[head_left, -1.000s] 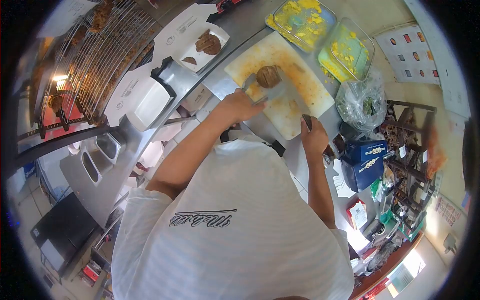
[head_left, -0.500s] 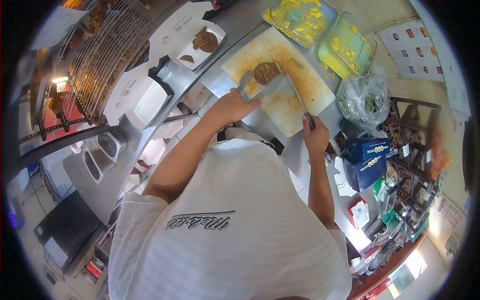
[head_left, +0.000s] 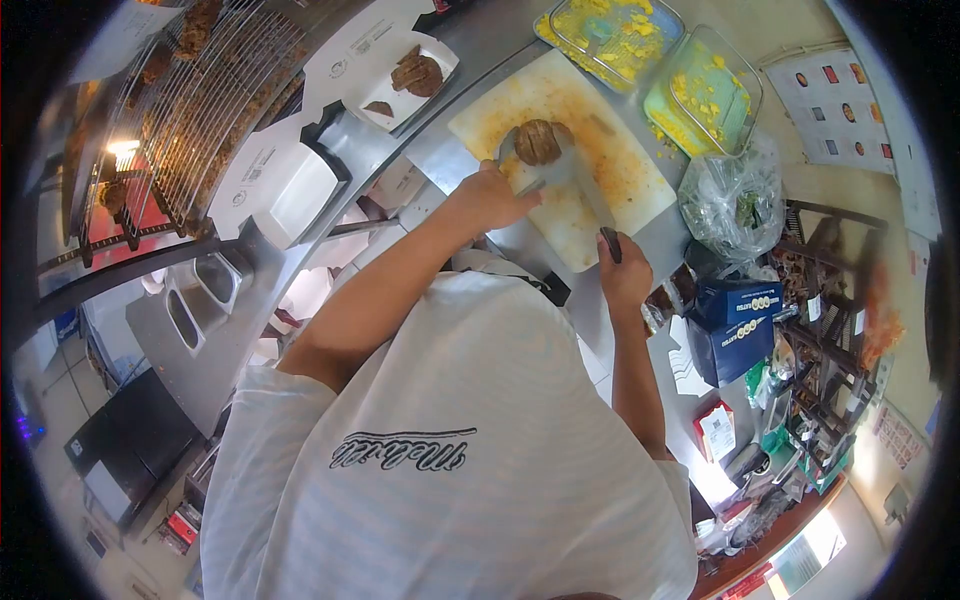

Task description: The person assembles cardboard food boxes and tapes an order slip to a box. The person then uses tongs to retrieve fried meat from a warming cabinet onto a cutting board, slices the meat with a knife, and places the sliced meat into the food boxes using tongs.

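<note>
A round brown patty [head_left: 538, 143], sliced into strips, lies on the stained white cutting board [head_left: 640, 195]. My left hand [head_left: 494, 198] is closed on a flat metal scraper [head_left: 507, 146], whose blade touches the patty's left side. In my right hand [head_left: 625, 270] is the dark handle of a knife [head_left: 597, 200]; its blade slants up over the board to the patty's right side. Beyond the board's left side, an open white box [head_left: 440, 52] contains another sliced brown patty [head_left: 417, 74] and a small loose slice.
An open white box [head_left: 300, 205] sits at left near a wire rack [head_left: 215, 90] of fried pieces. Two containers [head_left: 655, 75] [head_left: 745, 125] with yellow food stand behind the board. At right are a plastic bag [head_left: 735, 205] and blue boxes [head_left: 735, 345].
The scraper has moved up against the patty's left side with my left hand. The knife blade has turned flatter, its tip by the patty, and my right hand has shifted slightly left.
</note>
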Action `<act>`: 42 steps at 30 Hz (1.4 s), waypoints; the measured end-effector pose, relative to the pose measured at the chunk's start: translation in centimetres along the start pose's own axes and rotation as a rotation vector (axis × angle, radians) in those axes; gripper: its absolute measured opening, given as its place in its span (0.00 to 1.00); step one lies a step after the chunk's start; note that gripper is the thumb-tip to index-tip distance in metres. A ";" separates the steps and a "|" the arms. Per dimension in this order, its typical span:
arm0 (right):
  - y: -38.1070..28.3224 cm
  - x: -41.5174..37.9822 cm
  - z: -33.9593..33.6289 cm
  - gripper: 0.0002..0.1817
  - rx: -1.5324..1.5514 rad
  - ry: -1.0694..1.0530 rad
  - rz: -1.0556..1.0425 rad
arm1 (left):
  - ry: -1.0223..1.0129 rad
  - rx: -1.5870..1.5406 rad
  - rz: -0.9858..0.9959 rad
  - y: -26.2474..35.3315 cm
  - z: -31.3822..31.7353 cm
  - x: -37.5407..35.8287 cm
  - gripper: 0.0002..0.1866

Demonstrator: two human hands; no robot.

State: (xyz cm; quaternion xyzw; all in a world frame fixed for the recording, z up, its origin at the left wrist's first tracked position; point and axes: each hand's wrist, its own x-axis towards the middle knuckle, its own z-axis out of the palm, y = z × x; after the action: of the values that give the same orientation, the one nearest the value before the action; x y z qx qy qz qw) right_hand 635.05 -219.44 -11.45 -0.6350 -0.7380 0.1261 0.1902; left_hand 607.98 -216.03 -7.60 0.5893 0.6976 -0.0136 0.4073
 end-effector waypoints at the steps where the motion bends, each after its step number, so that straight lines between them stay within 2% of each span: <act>1: 0.1 -0.1 0.2 0.18 0.045 -0.017 0.025 | -0.007 -0.009 -0.009 0.4 -0.2 -0.2 0.58; 6: 0.3 -0.4 -0.2 0.17 0.215 -0.082 0.123 | -0.038 -0.078 -0.017 0.7 -1.6 -1.2 0.58; 12: 1.0 0.0 -1.1 0.16 0.176 -0.120 0.111 | -0.079 -0.172 -0.098 0.7 -1.8 -1.4 0.58; 15: 2.1 0.5 -1.2 0.15 0.154 -0.036 0.013 | -0.128 -0.222 -0.124 0.9 -2.5 -1.5 0.58; 18: 2.8 1.2 -1.8 0.17 0.159 -0.040 0.111 | -0.122 -0.218 -0.111 0.5 -2.6 -1.5 0.57; 20: 4.6 1.7 -1.0 0.19 0.293 -0.102 0.203 | -0.144 -0.206 -0.124 0.9 -3.1 -1.9 0.57; 24: 2.5 2.9 -1.5 0.22 0.495 -0.292 0.322 | -0.072 -0.111 -0.076 0.5 -1.5 -0.8 0.58; 26: 2.5 3.0 -0.8 0.22 0.448 -0.345 0.327 | -0.012 -0.040 -0.031 0.1 -0.8 -0.4 0.59; 27: 2.1 3.2 -0.7 0.22 0.426 -0.372 0.325 | -0.045 -0.043 -0.038 0.3 -1.0 -0.5 0.59; 30: 0.7 3.3 -1.4 0.23 0.595 -0.510 0.534 | -0.108 -0.059 -0.055 0.6 -2.1 -1.0 0.59; 32: 1.0 3.1 -1.2 0.23 0.650 -0.530 0.547 | -0.122 -0.070 -0.044 0.8 -2.2 -1.2 0.59; 38: 1.5 2.8 -1.1 0.23 0.690 -0.564 0.526 | 0.043 -0.088 0.004 -0.3 -0.5 -0.3 0.52; 42: 2.4 2.7 -0.4 0.25 0.806 -0.625 0.585 | -0.027 -0.148 -0.014 0.6 -2.0 0.0 0.49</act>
State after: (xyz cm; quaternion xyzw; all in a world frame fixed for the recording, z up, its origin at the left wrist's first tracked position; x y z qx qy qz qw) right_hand 637.05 -216.42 -11.78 -0.6225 -0.4472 0.6251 0.1474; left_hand 607.41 -214.87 -5.94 0.5524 0.6952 0.0270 0.4591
